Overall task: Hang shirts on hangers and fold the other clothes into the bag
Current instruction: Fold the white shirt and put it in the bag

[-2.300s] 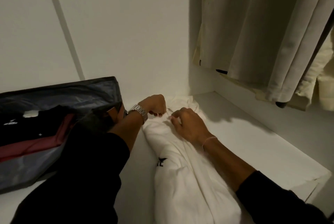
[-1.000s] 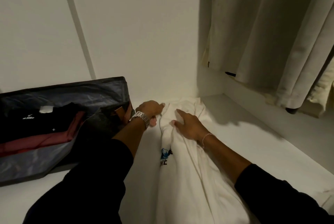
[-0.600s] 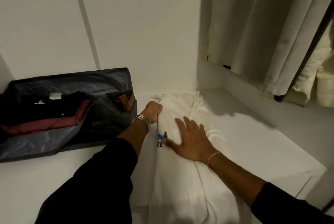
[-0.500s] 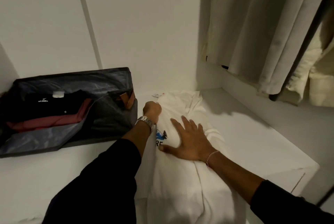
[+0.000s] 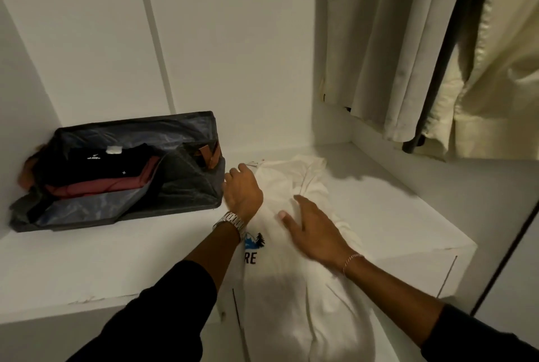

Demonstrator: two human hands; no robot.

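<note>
- Shirt [image 5: 291,297], white, lies lengthwise on the white shelf [image 5: 393,215], running from 12 o'clock at the collar end down past the shelf's front edge at 6 o'clock; a blue and black print shows on its left side.
- Bag [image 5: 186,186], dark grey, open, sits at 10 o'clock from the shirt, close to but apart from the collar end. Folded black and dark red clothes are stacked inside.
- Left hand [image 5: 243,191]: at the shirt's upper left edge, 11 o'clock of the cloth. Fingers point away and curl down; whether they pinch the fabric cannot be told from this view. Watch on the wrist.
- Right hand [image 5: 312,230]: flat on the middle of the shirt, fingers straight and spread, pressing the cloth, holding nothing.
- Hanging clothes [image 5: 408,55], pale, at 2 o'clock, above the shelf.
- Judgement, handling: light, limp cotton; it will sag and bunch where unsupported, and the overhanging lower half may drag the rest off the smooth shelf.
- Judgement, hold: take it at the two shoulder points beside the collar, or pinch both side edges at mid-length, to keep the fold square.
- Judgement, step: smoothing and narrowing the shirt before folding.
</note>
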